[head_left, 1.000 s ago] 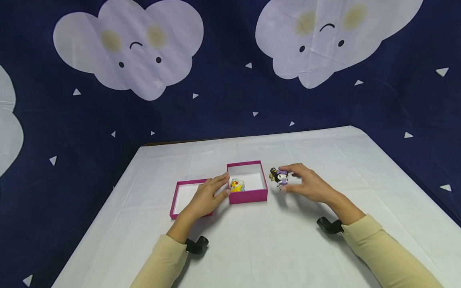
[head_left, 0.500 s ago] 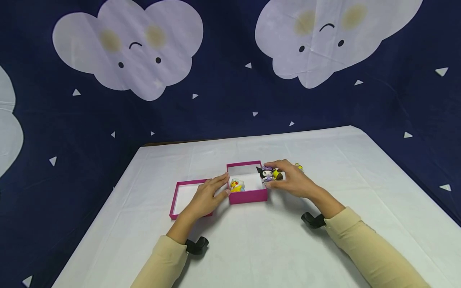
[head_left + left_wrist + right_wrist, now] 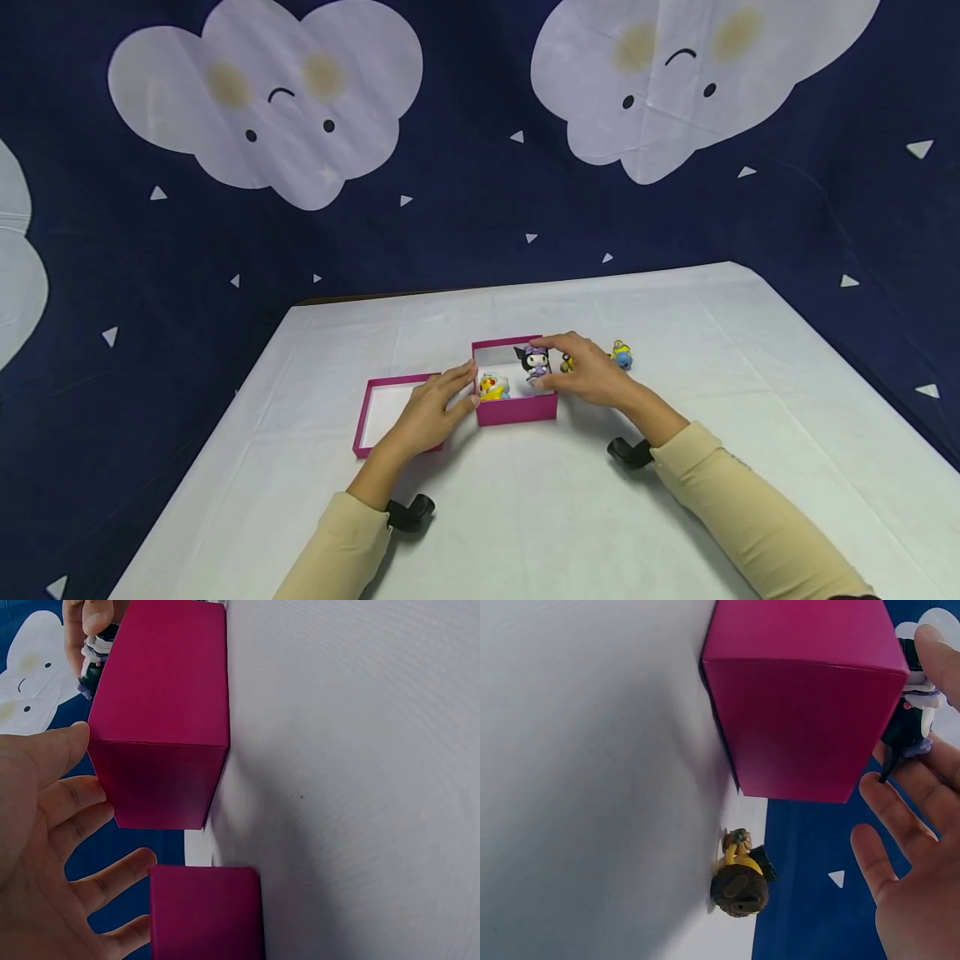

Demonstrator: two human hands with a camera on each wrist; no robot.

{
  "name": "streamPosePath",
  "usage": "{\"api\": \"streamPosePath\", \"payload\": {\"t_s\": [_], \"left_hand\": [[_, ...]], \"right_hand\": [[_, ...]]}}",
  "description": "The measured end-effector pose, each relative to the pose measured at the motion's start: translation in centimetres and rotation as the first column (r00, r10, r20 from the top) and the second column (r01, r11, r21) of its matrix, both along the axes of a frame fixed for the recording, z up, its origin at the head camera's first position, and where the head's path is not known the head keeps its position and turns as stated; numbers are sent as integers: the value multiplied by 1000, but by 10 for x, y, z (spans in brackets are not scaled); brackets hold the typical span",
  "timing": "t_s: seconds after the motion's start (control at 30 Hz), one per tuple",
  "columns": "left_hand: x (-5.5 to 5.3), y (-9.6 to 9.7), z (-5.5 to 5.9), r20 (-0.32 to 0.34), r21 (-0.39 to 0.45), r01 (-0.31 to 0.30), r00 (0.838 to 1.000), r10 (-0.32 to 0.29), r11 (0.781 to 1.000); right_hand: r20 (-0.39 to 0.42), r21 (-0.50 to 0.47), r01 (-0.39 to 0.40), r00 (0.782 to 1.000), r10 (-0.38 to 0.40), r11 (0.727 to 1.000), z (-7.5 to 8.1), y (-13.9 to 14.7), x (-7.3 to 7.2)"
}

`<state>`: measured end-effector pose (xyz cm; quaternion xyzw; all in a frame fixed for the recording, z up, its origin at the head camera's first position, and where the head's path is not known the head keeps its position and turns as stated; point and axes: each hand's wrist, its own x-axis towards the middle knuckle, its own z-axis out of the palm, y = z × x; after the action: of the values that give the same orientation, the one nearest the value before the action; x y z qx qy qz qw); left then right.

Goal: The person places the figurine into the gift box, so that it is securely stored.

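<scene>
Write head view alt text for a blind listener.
A right hand holds a black-and-purple figurine at the mouth of an open rectangular magenta box while the left hand touches its left side. Inside is a yellow-and-white figurine; a shallow magenta lid lies left, a yellow-and-blue figurine right.

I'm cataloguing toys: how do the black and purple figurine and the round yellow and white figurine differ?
The black figurine is held by the right hand at the mouth of the open magenta box; the yellow figurine sits inside. The black figurine shows a pointed ear; the yellow figurine looks rounded. Both are small toys.
</scene>
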<state>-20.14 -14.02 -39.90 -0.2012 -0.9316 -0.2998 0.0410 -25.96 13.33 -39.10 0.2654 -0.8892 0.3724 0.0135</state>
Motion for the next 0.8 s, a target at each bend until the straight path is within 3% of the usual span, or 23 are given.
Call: {"api": "streamPosePath", "payload": {"t_s": [0.8], "left_hand": [[2,2,-1,-9,33,-6,1000,6,999]], "right_hand": [[8,44,-3,1000,2,999,-11,-11,-4]]}}
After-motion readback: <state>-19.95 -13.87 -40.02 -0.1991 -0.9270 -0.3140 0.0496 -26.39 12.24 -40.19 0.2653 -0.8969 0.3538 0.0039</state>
